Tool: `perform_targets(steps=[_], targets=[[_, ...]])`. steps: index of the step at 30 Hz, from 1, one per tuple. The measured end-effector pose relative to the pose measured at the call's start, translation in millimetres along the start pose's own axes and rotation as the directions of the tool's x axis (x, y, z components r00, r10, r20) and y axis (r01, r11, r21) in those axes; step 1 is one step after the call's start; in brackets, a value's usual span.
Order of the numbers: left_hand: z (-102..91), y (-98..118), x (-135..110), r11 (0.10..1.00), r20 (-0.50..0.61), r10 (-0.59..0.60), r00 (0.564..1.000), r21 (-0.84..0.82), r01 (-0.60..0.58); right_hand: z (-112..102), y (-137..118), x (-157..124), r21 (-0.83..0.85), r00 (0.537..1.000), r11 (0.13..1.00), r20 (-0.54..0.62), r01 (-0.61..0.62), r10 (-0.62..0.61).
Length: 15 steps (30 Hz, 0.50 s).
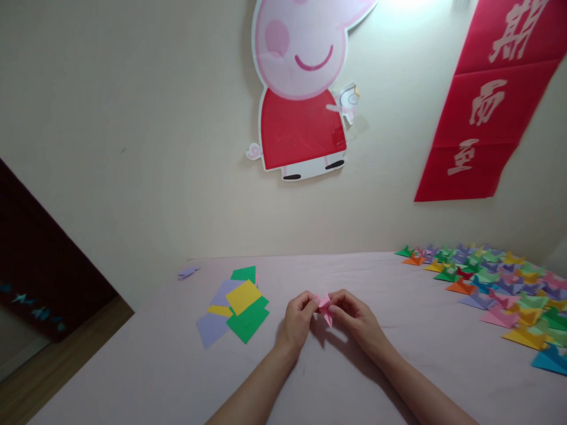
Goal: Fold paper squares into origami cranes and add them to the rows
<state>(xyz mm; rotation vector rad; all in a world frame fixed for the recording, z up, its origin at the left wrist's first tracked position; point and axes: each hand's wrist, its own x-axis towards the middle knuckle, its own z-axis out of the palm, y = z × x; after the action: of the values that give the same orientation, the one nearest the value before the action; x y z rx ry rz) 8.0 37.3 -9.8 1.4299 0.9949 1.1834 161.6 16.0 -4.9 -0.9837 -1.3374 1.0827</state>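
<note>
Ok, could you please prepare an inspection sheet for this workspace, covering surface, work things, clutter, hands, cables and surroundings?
Surface: pale cover, slightly creased.
Work things: pink folded paper between the hands; overlapping loose sheets in green, yellow and lilac to the left; many multicoloured folded pieces massed to the right.
Clutter: one lilac folded piece apart, at far left.
Hands: left hand and right hand both pinch the pink paper, above the cover.
Cables: nothing seen.
Surroundings: pale wall behind, bearing a cartoon pig cutout and a red banner with pale characters.
</note>
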Motion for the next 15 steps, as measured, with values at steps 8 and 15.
perform_targets(steps=[8, 15], targets=[[2.3, 0.6, -2.7, 0.997, 0.084, 0.025, 0.996, 0.066, -0.03, -4.8, 5.2, 1.4, 0.061, 0.993, 0.995, -0.077, -0.082, 0.087], [6.0, -9.6, -1.9, 0.992, 0.031, 0.025, 0.999, 0.125, -0.028, -4.0, 10.3, 3.8, 0.055, 0.986, 0.998, -0.158, -0.035, 0.043]])
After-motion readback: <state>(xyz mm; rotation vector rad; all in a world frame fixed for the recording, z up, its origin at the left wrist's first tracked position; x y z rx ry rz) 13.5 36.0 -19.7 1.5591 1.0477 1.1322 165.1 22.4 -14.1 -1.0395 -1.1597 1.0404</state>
